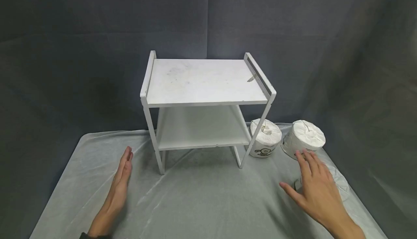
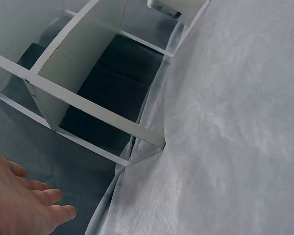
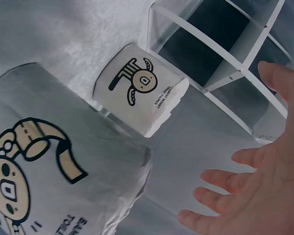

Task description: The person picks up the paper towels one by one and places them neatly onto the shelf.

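Note:
My left hand (image 1: pixel 115 188) is held edge-on over the left of the table, fingers straight, touching nothing, nearest to the white two-tier shelf (image 1: pixel 202 81). My right hand (image 1: pixel 320 192) spreads its fingers above a wrapped toilet roll (image 1: pixel 340 184), which it partly hides; in the right wrist view the palm shows bare. Another wrapped toilet roll (image 1: pixel 304 137) stands beyond those fingertips. A third toilet roll (image 1: pixel 265 139) sits beside the shelf's right leg, partly behind it. Printed cartoon figures show on a large near roll (image 3: pixel 73 147) and a smaller roll (image 3: pixel 132 93).
Grey cloth (image 1: pixel 195 203) covers the table and lies wrinkled near the left edge. Dark grey curtains (image 1: pixel 107 51) hang behind and on both sides. The shelf has raised side rails (image 1: pixel 260 74) and a lower board (image 1: pixel 202 128).

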Motion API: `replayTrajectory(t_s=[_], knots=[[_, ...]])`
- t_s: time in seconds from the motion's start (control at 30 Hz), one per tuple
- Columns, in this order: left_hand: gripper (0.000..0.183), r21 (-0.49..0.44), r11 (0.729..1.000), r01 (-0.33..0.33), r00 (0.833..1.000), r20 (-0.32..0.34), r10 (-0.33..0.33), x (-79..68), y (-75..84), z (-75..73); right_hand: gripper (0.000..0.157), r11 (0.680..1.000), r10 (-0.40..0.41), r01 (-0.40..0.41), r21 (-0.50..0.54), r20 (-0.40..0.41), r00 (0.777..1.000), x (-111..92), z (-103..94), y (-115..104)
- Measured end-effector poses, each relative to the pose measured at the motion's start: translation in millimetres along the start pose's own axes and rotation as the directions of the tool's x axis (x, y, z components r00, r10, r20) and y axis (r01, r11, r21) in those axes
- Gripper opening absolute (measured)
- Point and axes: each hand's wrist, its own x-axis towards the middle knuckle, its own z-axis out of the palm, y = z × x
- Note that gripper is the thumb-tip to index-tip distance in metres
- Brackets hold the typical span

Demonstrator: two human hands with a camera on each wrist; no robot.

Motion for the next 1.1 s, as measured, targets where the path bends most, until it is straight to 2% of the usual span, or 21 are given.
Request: replayTrajectory(t_s=[0.17,0.37,0.53,0.67,0.83,1.0,1.1], knots=[[0.065,-0.108,0.993,0.044,0.999,0.023,-0.042,7.1,3.3,4.1,0.105,1.0,0.009,-0.009,0.0,-0.049,0.999,-5,-2.3,3],[0.065,-0.217,0.976,0.008,1.0,0.015,-0.004,14.4,2.1,11.5,0.108,0.999,0.046,-0.046,-0.001,-0.071,0.996,-9,-6.7,4],[0.069,-0.242,0.97,-0.02,1.0,-0.002,0.02,22.0,3.4,19.0,0.111,0.995,0.104,-0.104,0.015,-0.067,0.992,-17,-8.3,8],[0.072,-0.256,0.967,-0.017,1.0,-0.005,0.017,29.6,3.8,25.0,0.114,0.988,0.151,-0.149,0.035,-0.069,0.986,-25,-9.9,13],[0.074,-0.27,0.963,-0.014,1.0,-0.006,0.013,37.3,2.5,31.8,0.117,0.982,0.183,-0.176,0.061,-0.123,0.975,-31,-11.6,18],[0.074,-0.299,0.953,-0.049,0.999,-0.014,0.047,43.1,1.0,37.5,0.116,0.981,0.189,-0.174,0.088,-0.198,0.962,-39,-12.8,24],[0.073,-0.328,0.942,-0.07,0.998,-0.019,0.067,47.1,1.1,40.2,0.119,0.973,0.223,-0.203,0.112,-0.213,0.951,-45,-14.1,27]])
